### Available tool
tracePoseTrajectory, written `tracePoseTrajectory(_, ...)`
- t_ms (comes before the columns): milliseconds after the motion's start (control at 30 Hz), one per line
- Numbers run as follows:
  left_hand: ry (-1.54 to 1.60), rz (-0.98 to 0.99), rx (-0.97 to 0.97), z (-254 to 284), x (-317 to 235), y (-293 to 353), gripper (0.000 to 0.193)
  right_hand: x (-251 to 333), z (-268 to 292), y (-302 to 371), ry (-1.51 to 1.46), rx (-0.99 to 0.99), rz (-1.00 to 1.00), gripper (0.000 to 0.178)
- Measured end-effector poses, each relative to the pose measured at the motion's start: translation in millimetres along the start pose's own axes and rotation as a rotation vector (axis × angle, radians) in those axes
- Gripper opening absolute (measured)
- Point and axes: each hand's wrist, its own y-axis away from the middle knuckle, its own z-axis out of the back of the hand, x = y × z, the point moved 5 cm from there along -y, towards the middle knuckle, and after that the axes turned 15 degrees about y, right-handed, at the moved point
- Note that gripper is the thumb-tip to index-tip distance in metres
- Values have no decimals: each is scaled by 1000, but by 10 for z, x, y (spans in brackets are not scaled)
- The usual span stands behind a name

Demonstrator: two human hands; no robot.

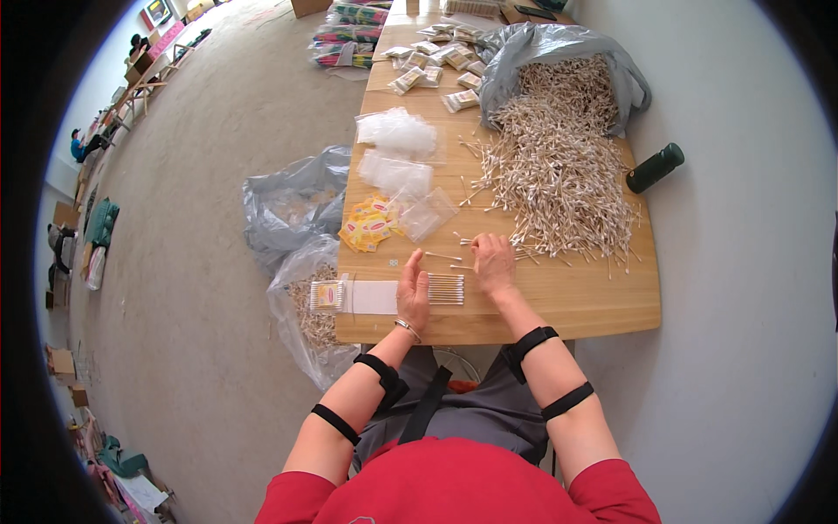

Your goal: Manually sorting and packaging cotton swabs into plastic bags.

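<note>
My left hand [413,293] stands on edge over a long white strip [374,297], its fingers stretched out. Against its right side lies a neat row of cotton swabs [447,289], side by side. My right hand [494,262] is just right of that row, fingers curled together in a pinch; what they hold is hidden. A few loose swabs [443,257] lie between the two hands. At the strip's left end sits a filled packet of swabs [327,296] with a label. Beyond my right hand spreads a large heap of loose cotton swabs [563,183].
The heap spills from a grey plastic bag [637,83]; a dark green bottle [655,168] lies by the wall. Clear sachets [397,131], yellow labels [368,224] and filled packets [463,99] lie farther up the table. Plastic bags [297,205] stand off its left edge.
</note>
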Motion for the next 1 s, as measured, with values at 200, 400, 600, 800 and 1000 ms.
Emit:
tracePoseTrajectory(200,-205,-93,89,-117,-192,-73,39,-243,93,58,55,-109,-41,10)
tracePoseTrajectory(400,-743,-246,280,-189,-223,-220,30,-91,183,282,-69,-82,86,9)
tracePoseTrajectory(600,-771,-227,285,-178,-201,-203,27,-93,122,317,4,-47,109,9)
tracePoseTrajectory(800,-775,-223,334,-190,-155,-186,28,133,12,217,9,-26,217,10)
tracePoseTrajectory(1000,-506,-167,221,-58,-214,-146,39,171,63,268,-233,-171,12,12)
